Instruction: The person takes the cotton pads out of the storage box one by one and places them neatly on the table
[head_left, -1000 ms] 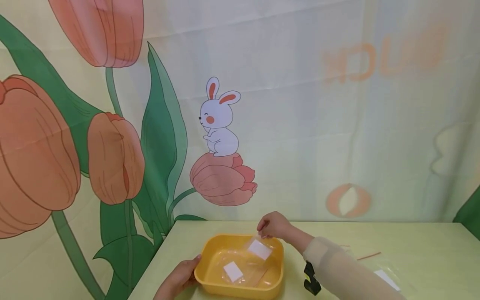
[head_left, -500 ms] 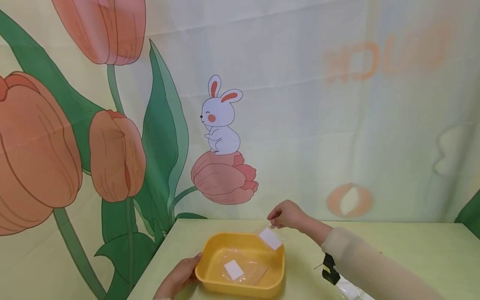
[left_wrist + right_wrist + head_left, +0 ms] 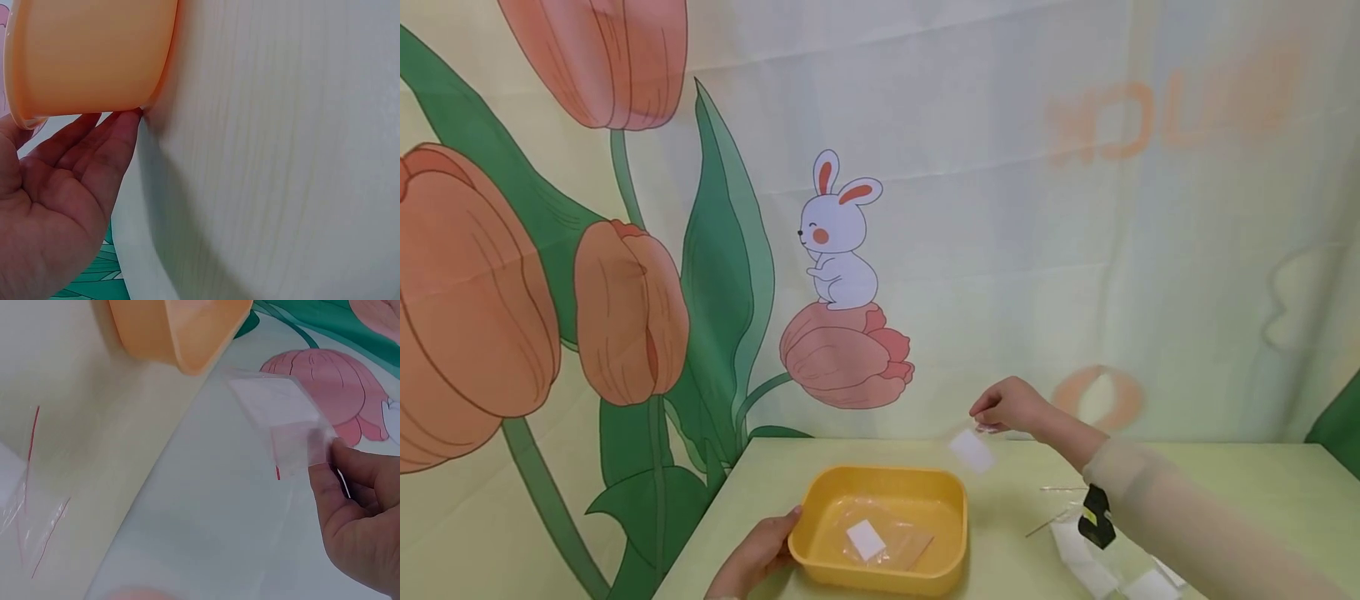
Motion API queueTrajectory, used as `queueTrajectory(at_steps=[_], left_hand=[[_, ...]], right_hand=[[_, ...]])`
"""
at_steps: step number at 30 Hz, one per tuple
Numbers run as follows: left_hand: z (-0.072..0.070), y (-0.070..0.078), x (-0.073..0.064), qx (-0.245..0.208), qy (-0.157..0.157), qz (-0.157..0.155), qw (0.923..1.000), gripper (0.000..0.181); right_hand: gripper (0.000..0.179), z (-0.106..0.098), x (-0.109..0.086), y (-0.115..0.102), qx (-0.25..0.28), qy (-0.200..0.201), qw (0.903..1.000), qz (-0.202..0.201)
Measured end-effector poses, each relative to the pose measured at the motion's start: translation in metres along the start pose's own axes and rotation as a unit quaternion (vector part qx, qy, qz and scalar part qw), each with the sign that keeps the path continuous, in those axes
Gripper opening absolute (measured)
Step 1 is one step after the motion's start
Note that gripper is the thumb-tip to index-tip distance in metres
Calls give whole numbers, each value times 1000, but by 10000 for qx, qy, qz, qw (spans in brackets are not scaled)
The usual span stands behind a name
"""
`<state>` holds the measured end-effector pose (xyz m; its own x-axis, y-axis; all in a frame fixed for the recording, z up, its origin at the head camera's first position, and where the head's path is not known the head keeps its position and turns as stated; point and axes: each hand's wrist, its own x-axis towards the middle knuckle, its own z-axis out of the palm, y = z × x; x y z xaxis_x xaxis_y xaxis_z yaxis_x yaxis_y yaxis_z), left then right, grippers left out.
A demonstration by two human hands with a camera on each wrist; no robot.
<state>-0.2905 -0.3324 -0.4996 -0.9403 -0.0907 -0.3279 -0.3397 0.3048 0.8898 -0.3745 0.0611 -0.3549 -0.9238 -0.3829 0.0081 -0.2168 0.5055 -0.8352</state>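
Note:
A yellow plastic basin (image 3: 880, 580) stands on the table. My left hand (image 3: 758, 550) holds its left side; in the left wrist view the fingers (image 3: 115, 147) press against the basin's wall, with the thumb by the rim. Inside the basin lies a clear zip-lock bag (image 3: 910, 542) with a white card in it. Up and to the right of the basin, my right hand (image 3: 1011, 406) pinches another small clear zip-lock bag (image 3: 278, 409) by its top corner between thumb and fingertips. A white card shows through this bag, and a red strip marks its opening.
Several more clear bags with white cards (image 3: 1078, 554) lie on the table (image 3: 1000, 500) right of the basin, partly hidden under my right forearm. A printed tulip-and-rabbit cloth (image 3: 962, 250) hangs behind the table's back edge.
My right hand has lifted the bag from over the basin, moving up and to the right, clear of the rim. The left hand and the basin have stayed put.

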Motion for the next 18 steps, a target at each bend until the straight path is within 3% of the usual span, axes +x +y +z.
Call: queueTrajectory(at_steps=[9,18], left_hand=[[0,2,-3,17,-87,28,10000,60],[0,2,-2,-12,39,53,10000,60]], right_hand=[[22,-35,-2,17,253,-16,9994,217],[23,-64,-15,35,255,-28,9993,288]])
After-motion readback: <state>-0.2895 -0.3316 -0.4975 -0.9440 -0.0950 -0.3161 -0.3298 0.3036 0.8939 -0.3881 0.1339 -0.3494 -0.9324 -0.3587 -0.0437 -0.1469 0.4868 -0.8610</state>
